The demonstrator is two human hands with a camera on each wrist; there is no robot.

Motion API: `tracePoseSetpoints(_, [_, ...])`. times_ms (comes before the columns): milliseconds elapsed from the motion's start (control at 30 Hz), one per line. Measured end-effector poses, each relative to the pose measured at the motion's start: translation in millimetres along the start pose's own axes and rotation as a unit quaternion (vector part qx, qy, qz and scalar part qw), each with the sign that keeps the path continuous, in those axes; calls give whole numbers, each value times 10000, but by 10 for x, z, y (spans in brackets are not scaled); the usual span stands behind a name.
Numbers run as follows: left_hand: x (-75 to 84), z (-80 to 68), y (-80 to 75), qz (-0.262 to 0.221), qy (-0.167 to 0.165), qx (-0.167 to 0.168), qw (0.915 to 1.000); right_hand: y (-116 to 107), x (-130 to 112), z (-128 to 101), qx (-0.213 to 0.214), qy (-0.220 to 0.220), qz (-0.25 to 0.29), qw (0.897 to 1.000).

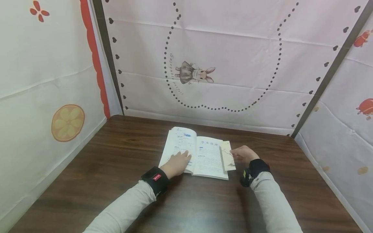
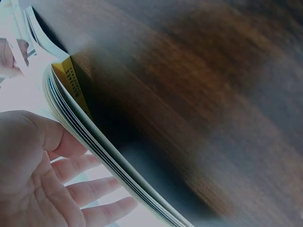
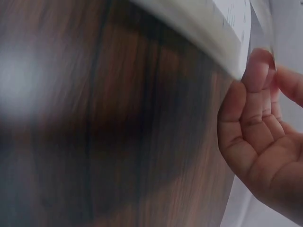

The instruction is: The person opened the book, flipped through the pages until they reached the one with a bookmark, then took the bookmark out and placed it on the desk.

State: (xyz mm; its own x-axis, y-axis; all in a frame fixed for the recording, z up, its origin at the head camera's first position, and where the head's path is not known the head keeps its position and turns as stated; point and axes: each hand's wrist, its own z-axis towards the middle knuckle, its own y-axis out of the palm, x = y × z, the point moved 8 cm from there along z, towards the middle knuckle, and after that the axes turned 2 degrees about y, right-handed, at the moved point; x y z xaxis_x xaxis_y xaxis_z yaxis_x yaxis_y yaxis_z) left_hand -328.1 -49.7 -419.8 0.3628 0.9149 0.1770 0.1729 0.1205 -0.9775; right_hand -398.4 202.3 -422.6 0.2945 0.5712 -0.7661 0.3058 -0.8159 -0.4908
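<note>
Here, my right grip (image 1: 244, 153) pinches a cream card (image 1: 227, 156) by its 3 o'clock edge; the card overlaps the 3 o'clock margin of an open book (image 1: 208, 158). My left grip (image 1: 176, 164) rests spread on the 9 o'clock page (image 1: 175, 145). The book lies on the worktop (image 1: 189, 207).

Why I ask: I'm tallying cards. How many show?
1: a card in the right hand at the right edge of the book. Others could hide between pages.

Rabbit-print cloth (image 1: 227, 58) behind wooden table (image 1: 87, 181)
</note>
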Motion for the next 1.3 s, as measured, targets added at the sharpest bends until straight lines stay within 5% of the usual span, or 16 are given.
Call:
tracePoseSetpoints(533, [-16, 62, -85, 65, -205, -8, 9998, -479, 560, -294, 23, 669, 577, 9961])
tracePoseSetpoints(667, [1, 76, -81, 92, -207, 6, 9997, -547, 695, -309, 330, 789, 606, 9945])
tracePoseSetpoints(800, [16, 89, -70, 93, -158, 6, 9998, -654, 955, -54, 779, 957, 256, 9920])
tracePoseSetpoints(1000, [24, 123, -43, 105, -84, -33, 9999, -923, 1605, 749, 1228, 749, -626, 9876])
tracePoseSetpoints(1100, [44, 140, -50, 150, -81, -19, 9999, -903, 1480, 591, 1458, 831, -1117, 9795])
tracePoseSetpoints(1300, [100, 163, -102, 204, -214, 226, 9993, -701, 839, -162, 1547, 970, -1475, 9721])
